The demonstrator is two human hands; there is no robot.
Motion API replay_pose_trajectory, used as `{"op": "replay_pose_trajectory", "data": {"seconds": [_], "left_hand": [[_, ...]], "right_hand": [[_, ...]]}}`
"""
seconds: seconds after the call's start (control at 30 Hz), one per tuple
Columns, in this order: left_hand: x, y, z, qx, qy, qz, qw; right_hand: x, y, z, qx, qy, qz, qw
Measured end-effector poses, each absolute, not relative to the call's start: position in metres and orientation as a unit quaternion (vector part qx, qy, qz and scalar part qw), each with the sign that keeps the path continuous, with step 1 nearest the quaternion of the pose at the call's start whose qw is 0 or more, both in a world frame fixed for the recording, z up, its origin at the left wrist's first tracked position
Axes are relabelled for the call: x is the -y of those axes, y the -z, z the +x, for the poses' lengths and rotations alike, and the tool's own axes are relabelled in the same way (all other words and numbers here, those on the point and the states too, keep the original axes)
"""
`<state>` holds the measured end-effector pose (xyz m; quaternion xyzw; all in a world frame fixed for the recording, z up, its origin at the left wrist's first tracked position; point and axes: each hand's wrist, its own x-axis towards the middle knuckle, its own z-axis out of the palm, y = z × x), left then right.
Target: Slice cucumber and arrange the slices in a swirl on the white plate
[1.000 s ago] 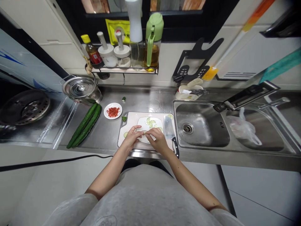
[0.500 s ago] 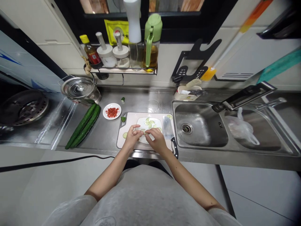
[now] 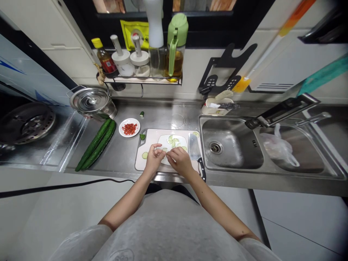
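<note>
Both my hands work together over the near edge of a white plate [image 3: 177, 139] that rests on a pale cutting board [image 3: 154, 136]. My left hand [image 3: 153, 158] has its fingers pinched toward my right hand [image 3: 179, 160], and the fingertips meet on a small pale cucumber slice that I can barely make out. Several cucumber slices [image 3: 174, 140] lie on the plate. One loose slice [image 3: 145, 155] sits on the board left of my left hand. A cleaver [image 3: 195, 152] lies on the board's right side, black handle toward me.
Two whole cucumbers [image 3: 96, 144] lie on the steel counter to the left, by a lidded pot [image 3: 91, 101]. A small dish of chopped red chilli [image 3: 129, 128] stands behind the board. A double sink [image 3: 231, 145] is at the right; bottles stand on a rack [image 3: 144, 79] behind.
My hands have stayed over the plate's near edge; the fingertips have closed in a little toward each other. Nothing else on the counter has moved.
</note>
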<state>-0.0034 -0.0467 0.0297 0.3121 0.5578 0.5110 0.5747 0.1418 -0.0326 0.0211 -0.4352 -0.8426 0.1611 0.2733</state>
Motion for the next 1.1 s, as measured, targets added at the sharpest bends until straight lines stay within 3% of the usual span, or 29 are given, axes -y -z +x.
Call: {"op": "replay_pose_trajectory", "data": {"seconds": [0.53, 1.1], "left_hand": [[0.05, -0.023, 0.004, -0.535, -0.539, 0.32, 0.566], [0.05, -0.009, 0.009, -0.509, -0.553, 0.237, 0.616]], "right_hand": [[0.03, -0.017, 0.142, 0.748, -0.345, -0.439, 0.358], [0.026, -0.004, 0.153, 0.654, -0.504, -0.476, 0.302]]}}
